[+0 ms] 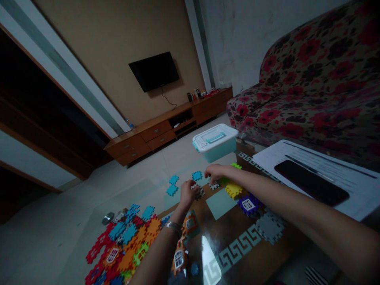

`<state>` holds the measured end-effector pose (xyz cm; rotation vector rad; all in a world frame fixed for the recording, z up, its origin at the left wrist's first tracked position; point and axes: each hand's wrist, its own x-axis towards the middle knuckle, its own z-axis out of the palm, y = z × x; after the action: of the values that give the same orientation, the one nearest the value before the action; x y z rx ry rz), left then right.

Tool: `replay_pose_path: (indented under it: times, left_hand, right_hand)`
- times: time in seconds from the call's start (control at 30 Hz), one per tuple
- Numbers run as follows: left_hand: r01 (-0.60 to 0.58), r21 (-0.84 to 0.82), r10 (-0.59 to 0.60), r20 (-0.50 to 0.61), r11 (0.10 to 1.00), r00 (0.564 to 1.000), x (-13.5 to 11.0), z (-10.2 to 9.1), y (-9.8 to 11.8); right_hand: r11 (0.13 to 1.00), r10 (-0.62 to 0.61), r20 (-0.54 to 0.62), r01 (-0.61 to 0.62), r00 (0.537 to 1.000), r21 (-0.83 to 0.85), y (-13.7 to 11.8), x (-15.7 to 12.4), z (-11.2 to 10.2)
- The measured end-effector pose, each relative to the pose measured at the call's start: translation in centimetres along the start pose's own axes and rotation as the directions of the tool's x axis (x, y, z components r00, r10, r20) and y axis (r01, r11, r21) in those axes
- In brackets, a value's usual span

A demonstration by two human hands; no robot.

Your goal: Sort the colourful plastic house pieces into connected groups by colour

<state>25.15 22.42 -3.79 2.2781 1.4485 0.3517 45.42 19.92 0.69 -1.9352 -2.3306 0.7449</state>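
"What's furthest left?"

"A heap of interlocking foam pieces (121, 245), mostly red, orange and blue, lies on the pale floor (53, 233), just beside the near-left edge of the glass tabletop (237, 253). Two blue foam pieces (172, 185) sit on the glass toward its far-left edge."

"And the left hand (187, 194)?"

"Partly closed, fingers curled down onto a dark foam piece (199, 192). I can't tell whether it has hold of it."

"The right hand (215, 172)?"

"Bent downward and loosely open, just above a small white-and-dark piece (213, 185). No firm grip shows."

"Any container?"

"A plastic storage box (215, 143) stands beyond the far edge, with its white lid on and a teal base. Its contents don't show."

"What's toward the right?"

"A pale green card (217, 204) lies mid-tabletop, with a yellow piece (233, 190), a purple piece (248, 204) and a grey piece (270, 226) to its right. Nearer the right edge, a sheet of paper (314, 170) lies under a black phone (311, 183)."
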Motion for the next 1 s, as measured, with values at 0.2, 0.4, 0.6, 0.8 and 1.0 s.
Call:
replay_pose_path:
  times: [0.2, 0.4, 0.6, 0.8, 1.0]
  left_hand:
    - [-0.074, 0.107, 0.062, 0.116, 0.992, 0.991, -1.3, -0.2, 0.0]
    - [-0.128, 0.156, 0.107, 0.137, 0.979, 0.985, -1.9, 0.5, 1.0]
    - [-0.172, 0.146, 0.152, 0.135, 0.974, 0.979, -1.5, 1.3, 1.8]
    - [-0.205, 0.12, 0.191, 0.118, 0.971, 0.974, -1.5, 2.0, 2.2]
    - [-0.156, 0.177, 0.147, 0.062, 0.972, 0.987, -1.4, 1.0, 1.2]
  right_hand:
    - [0.964, -0.103, 0.043, 0.11, 0.994, -0.241, -0.5, -0.9, 1.4]
    - [0.953, -0.161, -0.034, 0.146, 0.986, -0.267, -1.4, -1.7, 2.1]
    - [0.952, -0.143, -0.001, 0.137, 0.99, -0.272, -1.2, -1.6, 2.2]
    - [0.959, -0.189, -0.007, 0.183, 0.982, -0.214, -0.7, -1.6, 2.3]
    - [0.965, -0.19, -0.092, 0.169, 0.977, -0.201, -0.4, -0.7, 2.5]
